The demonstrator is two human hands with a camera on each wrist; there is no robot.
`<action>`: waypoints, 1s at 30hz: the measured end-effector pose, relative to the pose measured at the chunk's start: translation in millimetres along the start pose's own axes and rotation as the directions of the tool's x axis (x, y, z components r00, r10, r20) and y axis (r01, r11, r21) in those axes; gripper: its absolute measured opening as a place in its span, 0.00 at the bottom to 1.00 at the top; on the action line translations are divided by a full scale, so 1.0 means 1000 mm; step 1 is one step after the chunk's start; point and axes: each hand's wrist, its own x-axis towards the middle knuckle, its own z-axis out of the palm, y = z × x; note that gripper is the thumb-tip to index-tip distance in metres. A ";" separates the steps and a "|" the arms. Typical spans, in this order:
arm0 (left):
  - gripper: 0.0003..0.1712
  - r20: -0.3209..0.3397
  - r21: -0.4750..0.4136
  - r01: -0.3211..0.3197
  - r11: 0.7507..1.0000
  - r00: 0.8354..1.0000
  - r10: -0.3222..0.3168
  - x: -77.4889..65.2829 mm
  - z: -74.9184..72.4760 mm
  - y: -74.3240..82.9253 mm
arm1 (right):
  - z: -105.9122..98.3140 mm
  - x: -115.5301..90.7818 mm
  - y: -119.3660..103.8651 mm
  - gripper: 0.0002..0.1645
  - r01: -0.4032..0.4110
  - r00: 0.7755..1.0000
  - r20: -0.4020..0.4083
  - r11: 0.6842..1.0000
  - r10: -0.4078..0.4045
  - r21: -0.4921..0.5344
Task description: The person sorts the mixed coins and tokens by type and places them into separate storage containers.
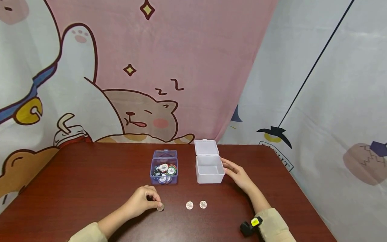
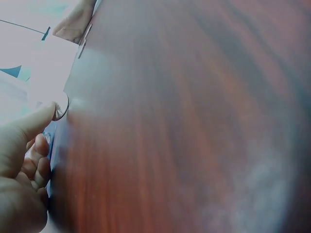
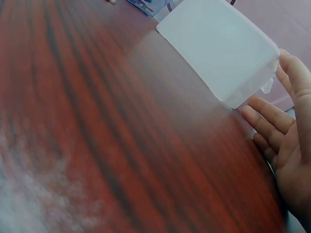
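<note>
My left hand [image 1: 142, 201] pinches a round, pale coin [image 1: 160, 207] between thumb and fingers, low over the table. Seen in the left wrist view, the coin [image 2: 62, 106] is tilted on its edge at the thumb tip. Two similar coins, one at the left [image 1: 189, 205] and one at the right [image 1: 203, 204], lie flat on the table to the right of that hand. A white plastic box [image 1: 210, 179] with its lid raised stands beyond them, nothing inside it. My right hand [image 1: 239, 175] rests its fairly straight fingertips against the box's right side.
A clear blue box [image 1: 153, 181], lid raised, holds several poker chips [image 1: 163, 169] left of the white box. The brown table [image 1: 99, 174] ends at a printed cloth backdrop [image 1: 211, 67]. A black device with a yellow tag [image 1: 256, 221] sits at my right wrist.
</note>
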 end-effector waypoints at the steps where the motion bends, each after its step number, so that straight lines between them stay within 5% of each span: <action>1: 0.07 -0.003 -0.013 0.006 1.000 1.000 -0.006 0.000 0.000 0.000 | 0.000 0.000 0.000 0.27 0.002 1.000 0.000 1.000 -0.002 0.001; 13: 0.06 -0.043 -0.113 -0.001 0.994 0.999 -0.004 0.005 0.002 0.008 | 0.000 0.001 -0.002 0.27 -0.006 1.000 -0.004 1.000 0.006 0.021; 23: 0.07 -0.102 -0.160 -0.037 0.986 0.995 0.021 0.016 0.012 0.039 | 0.000 0.000 -0.003 0.27 -0.014 1.000 -0.003 0.999 0.014 0.030; 30: 0.06 -0.125 -0.198 -0.007 0.980 0.992 -0.018 0.024 0.014 0.064 | 0.000 -0.001 -0.004 0.27 -0.021 1.000 -0.005 0.999 0.021 0.030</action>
